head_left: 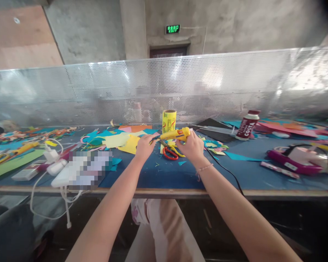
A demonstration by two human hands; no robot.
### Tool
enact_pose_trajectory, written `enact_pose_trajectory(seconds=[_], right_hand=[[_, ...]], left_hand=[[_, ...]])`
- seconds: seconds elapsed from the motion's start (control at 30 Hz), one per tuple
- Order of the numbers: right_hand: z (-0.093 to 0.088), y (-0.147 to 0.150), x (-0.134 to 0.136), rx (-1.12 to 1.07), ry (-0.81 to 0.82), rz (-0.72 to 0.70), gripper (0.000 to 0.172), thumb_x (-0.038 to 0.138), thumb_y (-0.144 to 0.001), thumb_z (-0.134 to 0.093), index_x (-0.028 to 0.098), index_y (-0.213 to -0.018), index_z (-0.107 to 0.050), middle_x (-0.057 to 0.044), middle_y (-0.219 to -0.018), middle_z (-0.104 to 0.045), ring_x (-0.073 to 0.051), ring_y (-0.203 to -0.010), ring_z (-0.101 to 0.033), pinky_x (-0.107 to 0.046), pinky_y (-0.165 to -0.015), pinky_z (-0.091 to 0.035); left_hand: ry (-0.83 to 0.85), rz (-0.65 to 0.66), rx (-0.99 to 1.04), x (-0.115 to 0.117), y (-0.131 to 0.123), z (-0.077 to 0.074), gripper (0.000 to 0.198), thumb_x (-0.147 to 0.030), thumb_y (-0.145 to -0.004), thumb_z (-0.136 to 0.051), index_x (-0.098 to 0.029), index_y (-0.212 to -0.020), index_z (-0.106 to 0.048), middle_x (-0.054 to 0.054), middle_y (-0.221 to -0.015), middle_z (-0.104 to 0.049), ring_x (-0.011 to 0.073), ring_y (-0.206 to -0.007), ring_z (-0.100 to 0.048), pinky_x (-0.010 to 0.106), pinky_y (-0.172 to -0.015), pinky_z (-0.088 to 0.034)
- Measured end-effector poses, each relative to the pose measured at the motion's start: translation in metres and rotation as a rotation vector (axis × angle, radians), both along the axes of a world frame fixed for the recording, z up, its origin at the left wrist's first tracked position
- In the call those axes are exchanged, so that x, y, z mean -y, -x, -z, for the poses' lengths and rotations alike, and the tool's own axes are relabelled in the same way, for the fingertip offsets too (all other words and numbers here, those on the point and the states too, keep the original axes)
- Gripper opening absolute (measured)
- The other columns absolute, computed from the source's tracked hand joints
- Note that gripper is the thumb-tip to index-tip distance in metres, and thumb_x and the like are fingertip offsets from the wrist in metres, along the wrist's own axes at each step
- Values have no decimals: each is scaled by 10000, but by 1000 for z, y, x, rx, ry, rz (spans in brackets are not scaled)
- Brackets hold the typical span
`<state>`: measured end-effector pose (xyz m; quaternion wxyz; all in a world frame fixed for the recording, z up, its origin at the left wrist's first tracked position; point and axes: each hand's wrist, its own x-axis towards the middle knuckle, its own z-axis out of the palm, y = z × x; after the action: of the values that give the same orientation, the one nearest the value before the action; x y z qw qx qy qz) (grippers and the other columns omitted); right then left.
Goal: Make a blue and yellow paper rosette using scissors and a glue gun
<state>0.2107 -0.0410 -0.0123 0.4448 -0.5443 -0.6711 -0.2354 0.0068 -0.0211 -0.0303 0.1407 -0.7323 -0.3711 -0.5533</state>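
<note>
My right hand [193, 146] is wrapped round a yellow glue gun [177, 134], its nozzle pointing left; a black cord [225, 168] trails along the table nearby. Fingers pinched close to the nozzle, my left hand [145, 147] grips something too small to make out. Just below the gun, red-handled scissors [170, 153] and yellow-handled scissors [178, 150] lie on the blue tabletop [155, 178]. Behind the gun a yellow cardboard tube [169, 120] stands upright. A sheet of yellow paper [129, 144] lies beside my left hand.
Left of me are a power bank-like white device [64, 176] with white cables hanging over the edge, and green paper [13, 167]. A Costa bottle [247, 124] and a purple glue gun-like tool [293, 162] sit at right. A perforated metal screen [104, 91] stands behind.
</note>
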Motion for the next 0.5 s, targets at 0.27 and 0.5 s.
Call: enact_pose_trajectory(seconds=[0.27, 0.5], right_hand=[[-1, -1, -2, -20, 66, 8, 366, 336, -721, -477, 152, -1035, -513, -113, -913, -612, -254, -800, -583, -337, -639, -429], [0, -3, -2, -8, 68, 6, 328, 320, -733, -457, 162, -1015, -516, -107, -890, -600, -244, -759, -569, -332, -614, -410]], left_hand=[[3, 4, 57, 3, 0, -3, 62, -178, -779, -619, -174, -819, -667, 47, -837, -697, 150, -815, -652, 298, -783, -526], [83, -63, 47, 5, 1, -2, 85, -237, -780, -635, -195, -834, -684, 39, -821, -704, 155, -806, -652, 287, -776, -516]])
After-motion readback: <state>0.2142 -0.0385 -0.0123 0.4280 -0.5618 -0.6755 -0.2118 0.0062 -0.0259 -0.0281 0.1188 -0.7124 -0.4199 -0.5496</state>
